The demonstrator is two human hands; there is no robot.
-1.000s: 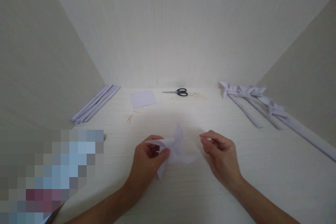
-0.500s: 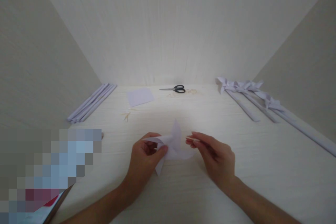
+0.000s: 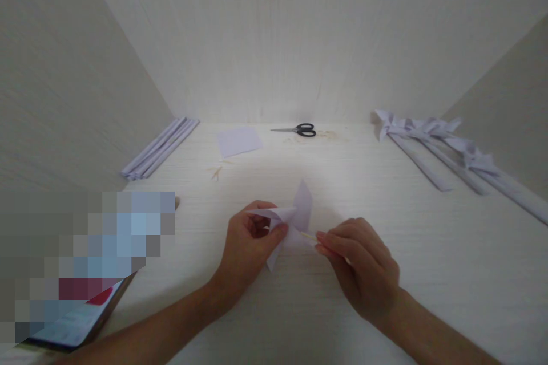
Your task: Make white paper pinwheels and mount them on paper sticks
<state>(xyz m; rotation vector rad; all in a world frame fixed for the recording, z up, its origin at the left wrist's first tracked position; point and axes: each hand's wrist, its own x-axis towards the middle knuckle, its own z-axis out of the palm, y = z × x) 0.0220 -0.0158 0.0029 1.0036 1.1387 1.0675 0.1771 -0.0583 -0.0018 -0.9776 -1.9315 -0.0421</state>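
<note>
Your left hand (image 3: 252, 242) pinches the folded paper pinwheel head (image 3: 295, 219) at its middle, fingers closed on the overlapped flaps, just above the worktop (image 3: 342, 182) in front of you. Your right hand (image 3: 363, 268) holds a thin wooden stick (image 3: 309, 236) between closed thumb and forefinger, its tip at the paper's centre.

The paper is light, thin and soft; it will probably crease or tear under pressure and spring open if released. Grip it only at the centre, where the layers stack. The stick is slender and likely to snap; hold it close to the tip.

Scissors (image 3: 299, 130) and a paper square (image 3: 240, 141) lie at the back, rolled paper tubes (image 3: 160, 148) at the left, finished pinwheels (image 3: 440, 151) at the right.
</note>
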